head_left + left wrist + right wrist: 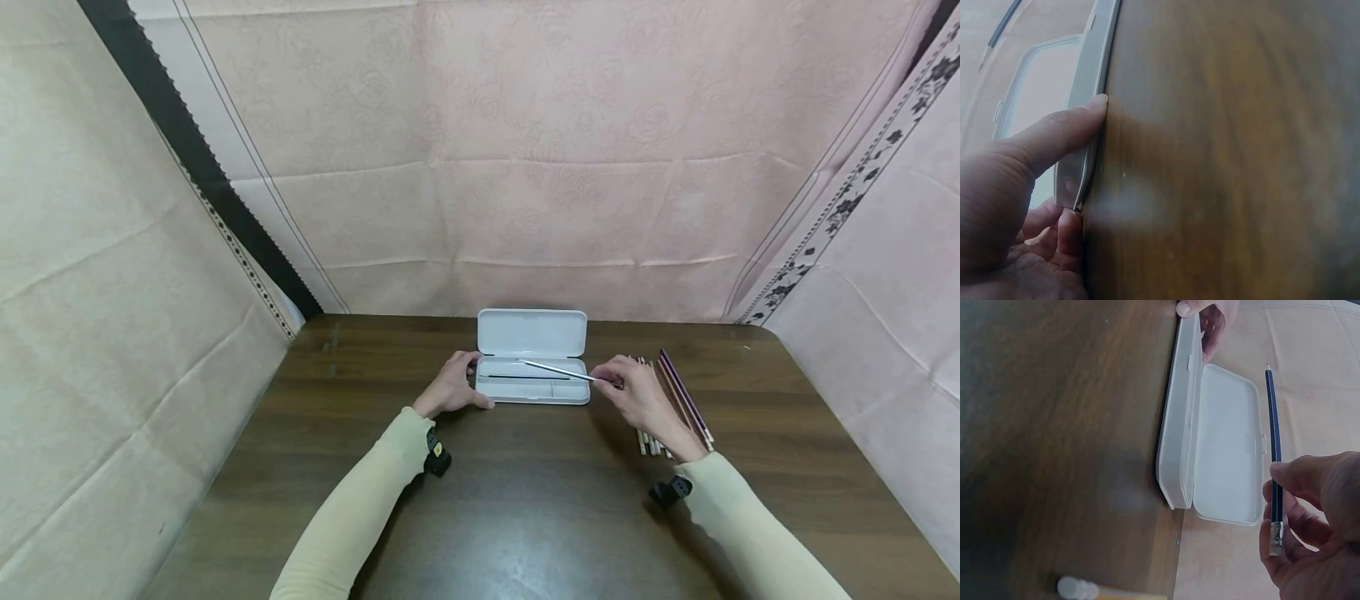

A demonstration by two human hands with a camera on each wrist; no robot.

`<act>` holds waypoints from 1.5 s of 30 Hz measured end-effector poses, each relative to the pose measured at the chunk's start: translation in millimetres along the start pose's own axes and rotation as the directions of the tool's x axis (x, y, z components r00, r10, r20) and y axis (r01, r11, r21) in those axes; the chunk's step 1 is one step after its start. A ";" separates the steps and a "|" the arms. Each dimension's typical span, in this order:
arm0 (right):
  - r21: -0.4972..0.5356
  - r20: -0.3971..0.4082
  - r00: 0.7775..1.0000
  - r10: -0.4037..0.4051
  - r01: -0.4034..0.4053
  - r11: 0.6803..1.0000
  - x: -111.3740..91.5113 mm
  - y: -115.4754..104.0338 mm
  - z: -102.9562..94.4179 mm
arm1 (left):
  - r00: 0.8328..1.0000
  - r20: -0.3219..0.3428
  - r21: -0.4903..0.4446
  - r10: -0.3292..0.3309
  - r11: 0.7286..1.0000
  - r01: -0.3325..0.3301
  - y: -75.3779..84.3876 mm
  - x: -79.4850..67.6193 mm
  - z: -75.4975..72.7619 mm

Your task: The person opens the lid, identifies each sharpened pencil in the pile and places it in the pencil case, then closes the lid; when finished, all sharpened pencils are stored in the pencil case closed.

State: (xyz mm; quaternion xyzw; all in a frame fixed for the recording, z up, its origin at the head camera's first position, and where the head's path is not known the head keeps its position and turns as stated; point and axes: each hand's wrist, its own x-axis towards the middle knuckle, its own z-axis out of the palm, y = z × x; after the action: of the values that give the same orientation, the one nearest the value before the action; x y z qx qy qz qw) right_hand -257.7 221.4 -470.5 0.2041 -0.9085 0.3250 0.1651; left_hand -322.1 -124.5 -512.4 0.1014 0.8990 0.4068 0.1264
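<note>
A white pencil case (528,390) lies on the table with its lid (532,332) standing up at the back. My left hand (452,387) grips its left end, the thumb along the front wall in the left wrist view and the other fingers round the end. With thumb and fingers, my right hand (636,395) pinches a dark blue pencil (1274,425) near its eraser end. The sharpened tip points left, and the pencil slants over the case in the head view. Inside the case, a thin divider (517,377) runs lengthwise.
Several pencils (684,400) lie side by side on the table under and right of my right hand, partly hidden by it; a purple one is outermost. The brown wooden table (495,500) ends at a pale cloth wall (525,208) behind the case.
</note>
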 end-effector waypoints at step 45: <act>0.039 0.204 0.977 0.065 -0.074 0.996 39.8 11.0 47.0 | 1.000 -0.010 0.002 -0.012 1.000 0.012 -0.8 2.3 0.8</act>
State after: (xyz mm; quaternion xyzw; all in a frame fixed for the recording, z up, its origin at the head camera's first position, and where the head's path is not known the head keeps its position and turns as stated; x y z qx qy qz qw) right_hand -305.1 187.8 -493.6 0.2081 -0.9194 0.3291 0.0556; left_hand -324.2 -123.8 -513.8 0.0939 0.9007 0.4056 0.1242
